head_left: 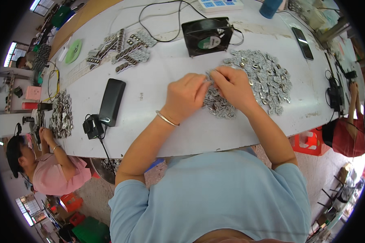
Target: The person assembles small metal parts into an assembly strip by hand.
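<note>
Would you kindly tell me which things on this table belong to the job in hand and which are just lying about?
Likely the job:
loose metal pieces
perhaps the stacked rows

Seemingly just lying about:
phone
black box
fan
green disc
blue cup

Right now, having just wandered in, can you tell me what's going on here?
A person's left hand and right hand meet beside a heap of small silvery metal pieces, fingers pinched together, apparently on a small grey piece whose details are hard to make out. A black box fan stands just beyond. Farther left lie metal strips. At the left end, a co-worker in pink sits near another metal pile.
</note>
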`<act>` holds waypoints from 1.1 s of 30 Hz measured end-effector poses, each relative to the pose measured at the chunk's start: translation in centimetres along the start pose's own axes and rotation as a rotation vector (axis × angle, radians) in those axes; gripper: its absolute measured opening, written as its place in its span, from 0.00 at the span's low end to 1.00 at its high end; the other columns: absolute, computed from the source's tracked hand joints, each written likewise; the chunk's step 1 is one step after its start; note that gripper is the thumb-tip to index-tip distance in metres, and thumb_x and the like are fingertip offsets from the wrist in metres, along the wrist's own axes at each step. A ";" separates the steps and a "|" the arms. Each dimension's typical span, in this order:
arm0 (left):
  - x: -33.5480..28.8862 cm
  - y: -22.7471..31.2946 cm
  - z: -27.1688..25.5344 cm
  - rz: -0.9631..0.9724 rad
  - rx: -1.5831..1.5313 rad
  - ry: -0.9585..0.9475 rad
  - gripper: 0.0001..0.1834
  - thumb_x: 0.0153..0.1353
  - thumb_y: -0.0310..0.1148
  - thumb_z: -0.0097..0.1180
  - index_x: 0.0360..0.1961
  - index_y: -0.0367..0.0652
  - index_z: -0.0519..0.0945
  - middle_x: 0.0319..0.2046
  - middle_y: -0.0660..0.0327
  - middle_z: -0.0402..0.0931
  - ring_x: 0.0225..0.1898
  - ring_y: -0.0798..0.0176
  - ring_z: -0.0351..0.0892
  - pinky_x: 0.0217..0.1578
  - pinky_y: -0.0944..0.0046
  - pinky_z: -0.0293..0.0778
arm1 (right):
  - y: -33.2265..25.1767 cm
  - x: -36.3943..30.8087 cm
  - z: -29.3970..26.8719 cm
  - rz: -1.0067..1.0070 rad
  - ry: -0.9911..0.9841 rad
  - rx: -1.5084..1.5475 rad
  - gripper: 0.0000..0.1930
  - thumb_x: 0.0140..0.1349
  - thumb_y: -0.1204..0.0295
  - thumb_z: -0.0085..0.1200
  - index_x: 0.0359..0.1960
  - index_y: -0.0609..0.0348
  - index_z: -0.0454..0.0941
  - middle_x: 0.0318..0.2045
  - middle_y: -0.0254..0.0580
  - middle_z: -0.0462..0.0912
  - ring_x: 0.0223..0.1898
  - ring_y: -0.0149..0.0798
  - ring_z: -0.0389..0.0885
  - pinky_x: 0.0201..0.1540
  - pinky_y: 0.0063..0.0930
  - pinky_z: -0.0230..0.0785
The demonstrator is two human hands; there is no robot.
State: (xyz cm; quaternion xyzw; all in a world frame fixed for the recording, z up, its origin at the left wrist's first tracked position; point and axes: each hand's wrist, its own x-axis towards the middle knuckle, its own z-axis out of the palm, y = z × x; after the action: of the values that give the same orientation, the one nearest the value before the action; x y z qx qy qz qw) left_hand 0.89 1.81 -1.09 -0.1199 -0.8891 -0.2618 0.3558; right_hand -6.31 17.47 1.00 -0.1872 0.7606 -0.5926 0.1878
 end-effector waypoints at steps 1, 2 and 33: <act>-0.4 0.6 -0.2 -0.131 -0.112 -0.069 0.07 0.55 0.24 0.63 0.35 0.37 0.80 0.30 0.55 0.81 0.25 0.57 0.80 0.24 0.64 0.75 | -0.1 -0.8 -0.4 0.035 -0.042 -0.080 0.13 0.64 0.66 0.53 0.29 0.65 0.80 0.19 0.41 0.79 0.20 0.30 0.72 0.25 0.27 0.65; -0.7 0.9 -0.2 -0.262 -0.225 -0.134 0.07 0.54 0.24 0.63 0.35 0.38 0.81 0.29 0.55 0.80 0.25 0.56 0.79 0.24 0.64 0.74 | 0.1 -1.5 -0.9 0.068 -0.083 -0.164 0.13 0.64 0.67 0.53 0.28 0.65 0.80 0.19 0.42 0.79 0.20 0.30 0.73 0.26 0.27 0.66; 2.5 -19.9 -9.3 -0.159 0.550 -0.292 0.17 0.60 0.32 0.59 0.49 0.41 0.74 0.42 0.53 0.78 0.47 0.49 0.75 0.53 0.50 0.63 | 3.7 -7.0 -8.3 -0.211 0.251 -0.273 0.06 0.64 0.74 0.56 0.39 0.63 0.82 0.26 0.38 0.80 0.26 0.29 0.74 0.31 0.23 0.66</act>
State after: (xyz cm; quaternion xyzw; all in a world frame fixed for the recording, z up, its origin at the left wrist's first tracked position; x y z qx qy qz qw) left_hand -3.61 -19.87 -1.22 0.0142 -0.9747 -0.0184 0.2222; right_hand -4.73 28.80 -0.24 -0.2144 0.8274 -0.5191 0.0014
